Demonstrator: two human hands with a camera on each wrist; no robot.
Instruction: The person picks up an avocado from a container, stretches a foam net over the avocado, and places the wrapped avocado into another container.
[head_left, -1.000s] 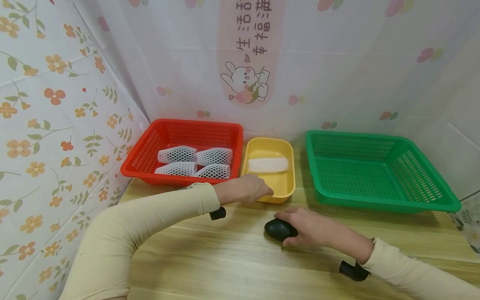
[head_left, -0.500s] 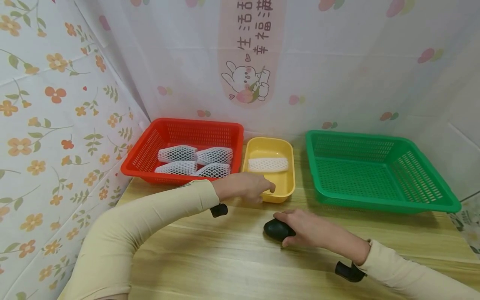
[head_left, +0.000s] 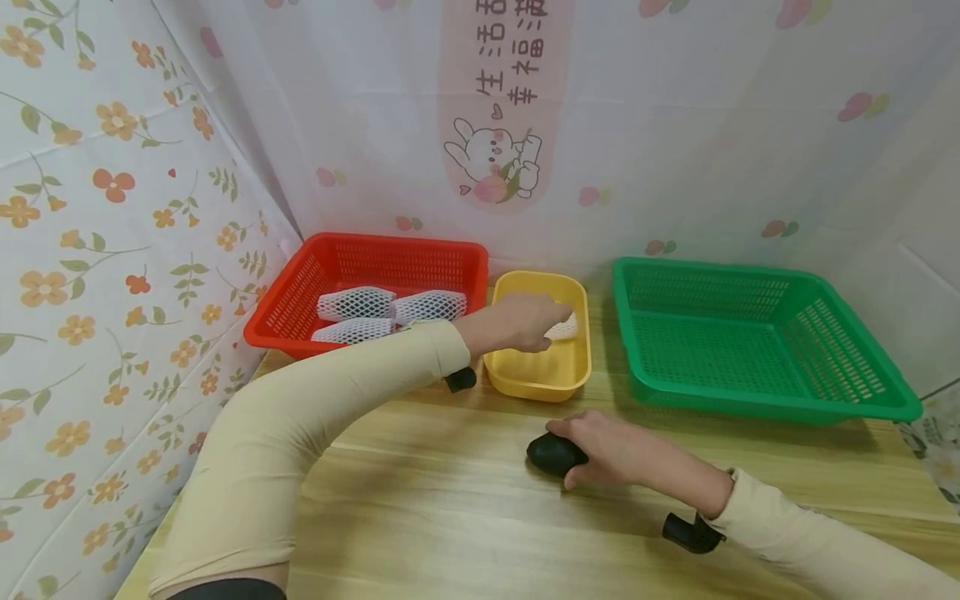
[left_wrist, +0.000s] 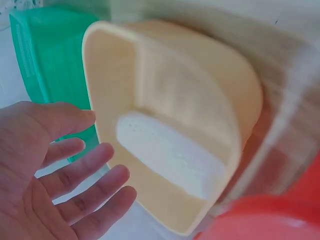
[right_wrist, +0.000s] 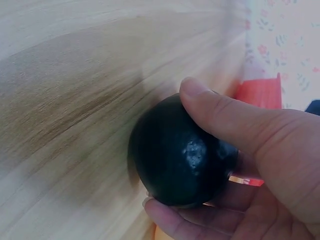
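My right hand grips a dark, glossy avocado low over the wooden table, thumb on one side and fingers curled round the other. In the right wrist view the avocado shows its rounded end. My left hand reaches over the yellow bin, holding nothing. Its fingers are spread and loosely bent in the left wrist view, just short of a white foam net sleeve that lies in the bin. From the head view, the hand covers most of that sleeve.
Left of the yellow bin stands a red basket with several net-wrapped pieces, partly behind my left sleeve. A green basket stands at the right. A patterned cloth hangs behind them.
My left hand has moved forward from the yellow bin's near edge to over the foam net sleeve. My right hand stays with the avocado, nearly in place.
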